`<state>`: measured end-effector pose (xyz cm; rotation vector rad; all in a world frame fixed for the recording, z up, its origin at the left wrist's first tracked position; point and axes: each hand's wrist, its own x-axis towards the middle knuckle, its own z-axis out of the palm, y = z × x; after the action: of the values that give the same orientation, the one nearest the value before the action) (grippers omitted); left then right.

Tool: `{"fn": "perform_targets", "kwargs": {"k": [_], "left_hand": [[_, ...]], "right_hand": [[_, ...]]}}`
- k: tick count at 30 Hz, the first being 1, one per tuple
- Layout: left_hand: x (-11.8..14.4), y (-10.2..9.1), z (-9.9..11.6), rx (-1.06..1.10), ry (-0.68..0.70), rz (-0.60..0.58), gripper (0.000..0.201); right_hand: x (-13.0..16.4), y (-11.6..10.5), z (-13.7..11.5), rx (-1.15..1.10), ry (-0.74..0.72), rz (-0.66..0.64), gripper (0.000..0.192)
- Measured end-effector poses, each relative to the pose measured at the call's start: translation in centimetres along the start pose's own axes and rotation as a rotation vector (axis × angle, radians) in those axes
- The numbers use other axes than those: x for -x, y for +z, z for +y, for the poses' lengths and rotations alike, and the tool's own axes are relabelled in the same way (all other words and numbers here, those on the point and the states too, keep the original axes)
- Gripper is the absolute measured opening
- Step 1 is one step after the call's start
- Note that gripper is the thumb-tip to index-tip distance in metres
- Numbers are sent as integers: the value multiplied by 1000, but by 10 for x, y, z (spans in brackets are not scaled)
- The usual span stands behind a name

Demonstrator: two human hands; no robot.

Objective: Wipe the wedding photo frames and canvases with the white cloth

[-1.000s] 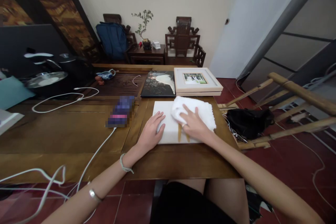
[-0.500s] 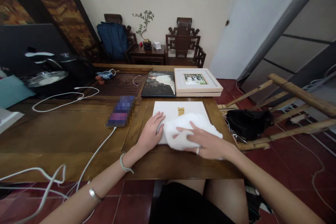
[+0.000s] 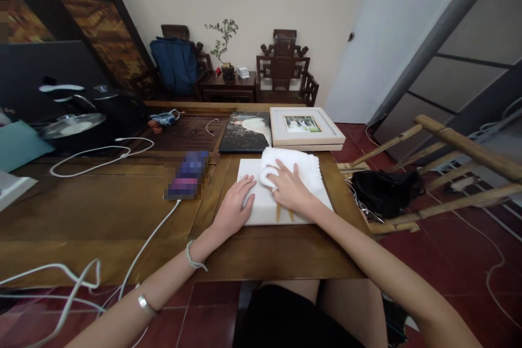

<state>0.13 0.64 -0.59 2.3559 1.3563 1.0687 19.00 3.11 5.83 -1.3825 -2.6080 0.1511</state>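
Observation:
A white panel lies flat on the wooden table in front of me. Two yellow strips of a printed figure show near its lower edge; the figure's upper part is hidden. My left hand rests on the panel's left edge, fingers stretched out and holding nothing. A folded white cloth covers the panel's upper right part. My right hand presses on the cloth, its fingers partly spread and a fold of cloth around them.
Behind the panel lie a dark photo album and a pale picture frame on another. A phone with a white cable lies left. Farther left stands a lidded pot. A bamboo rack stands at right.
My right hand has moved the cloth up and away from me, from the panel's near right side to its far part. The yellow strips are uncovered. My left hand has stayed put.

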Motion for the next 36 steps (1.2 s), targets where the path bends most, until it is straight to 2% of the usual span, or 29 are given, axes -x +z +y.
{"fn": "perform_targets", "kwargs": {"k": [7,11,15,21,24,27,30,32,34,36], "left_hand": [[-1,-1,1,-9,-4,-10,37],[-1,-2,2,3,-7,-18,37],[-1,-1,1,18,-6,1,37],[0,1,0,22,-20,0,37],[-2,-2,3,58,-45,-6,37],[-4,-8,6,177,-141,20,37],[-6,-13,5,392,-284,158,40],[-6,-14,4,516,-337,259,45],[-6,-15,5,558,-342,299,47],[-6,-16,8,513,-317,274,46]], "right_hand": [[89,-11,-44,-41,-189,-163,44],[111,-21,-54,-122,-243,-221,46],[85,-19,-36,-117,-197,-171,41],[1,-11,5,-24,-32,-56,31],[-29,-9,5,18,78,-33,32],[-37,-4,-11,47,102,-25,37],[-23,2,-34,72,-16,-70,41],[-4,2,-46,61,-183,-110,39],[18,-2,-53,30,-387,-143,37],[39,-12,-56,-13,-540,-186,35]]}}
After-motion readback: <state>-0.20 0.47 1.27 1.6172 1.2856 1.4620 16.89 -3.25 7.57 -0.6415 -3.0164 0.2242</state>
